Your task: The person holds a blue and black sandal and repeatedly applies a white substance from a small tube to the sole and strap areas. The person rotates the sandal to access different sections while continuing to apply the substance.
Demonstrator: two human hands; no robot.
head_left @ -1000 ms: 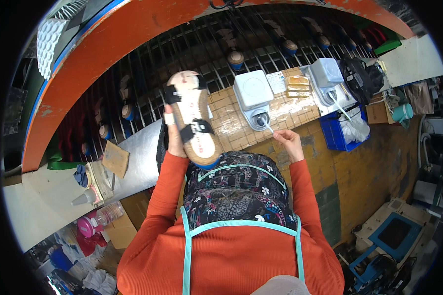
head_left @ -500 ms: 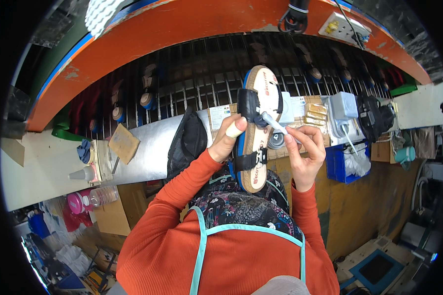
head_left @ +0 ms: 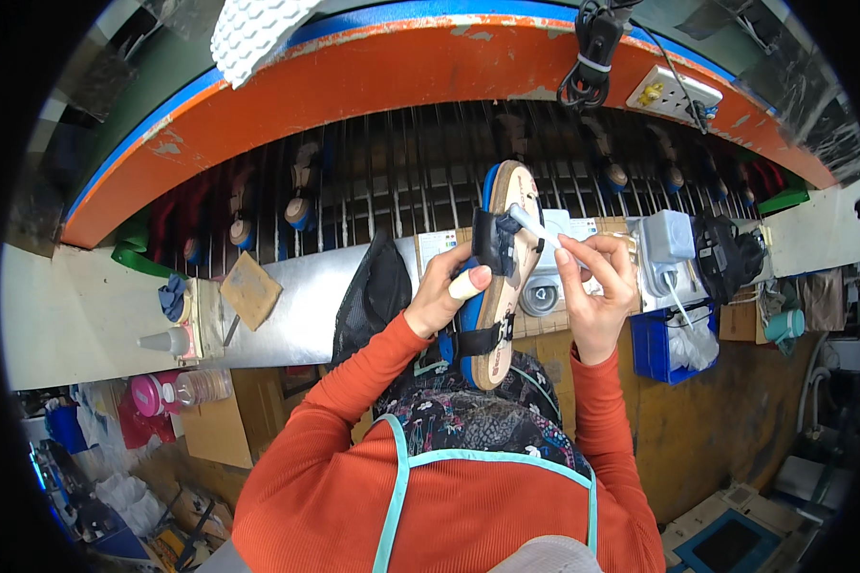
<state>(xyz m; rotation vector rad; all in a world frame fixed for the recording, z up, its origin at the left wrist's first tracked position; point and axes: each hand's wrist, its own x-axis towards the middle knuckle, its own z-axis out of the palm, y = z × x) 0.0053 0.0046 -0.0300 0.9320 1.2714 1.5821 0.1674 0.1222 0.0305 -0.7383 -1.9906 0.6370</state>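
- Apron [head_left: 468, 417], dark and floral, shows nearest on my feed, beneath the near end of the sandal [head_left: 509, 291].
- Left hand [head_left: 441, 294], its thumb wrapped in white, clasps that sandal by its left side; a second ago I had both farther left.
- Right hand [head_left: 599, 298] pinches a white stick [head_left: 539, 228] between thumb and fingers, drawn narrow; a second ago I saw it in the grey pot [head_left: 545, 279], now its tip is at the far black strap [head_left: 485, 244], farther along than half a second ago. Contact I cannot tell.
- Grey pot sits just right of the sandal, partly hidden.
- Shoes [head_left: 299, 212] stand farthest, along the rack.
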